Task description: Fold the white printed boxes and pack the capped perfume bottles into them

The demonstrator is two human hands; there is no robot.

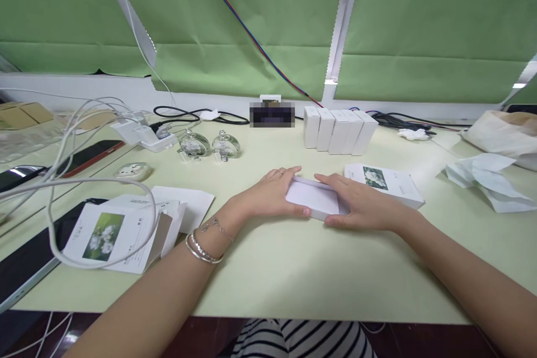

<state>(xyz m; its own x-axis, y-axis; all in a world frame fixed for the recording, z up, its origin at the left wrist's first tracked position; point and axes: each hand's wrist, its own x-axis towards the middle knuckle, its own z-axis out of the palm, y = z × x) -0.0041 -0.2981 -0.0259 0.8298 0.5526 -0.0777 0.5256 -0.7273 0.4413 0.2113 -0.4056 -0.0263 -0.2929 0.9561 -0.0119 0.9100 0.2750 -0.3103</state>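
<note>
Here my left hand (277, 194) and right hand (356, 198) have fingers (300, 211) gripping the white box (312, 196) at opposite ends, seemingly for steadiness.

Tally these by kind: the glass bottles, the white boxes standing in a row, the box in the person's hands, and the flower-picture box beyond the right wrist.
Glass bottles: 2
Standing white boxes: 5
Held box, between left hand and right hand: 1
Flower-picture box beyond the right wrist: 1
Total: 9
</note>
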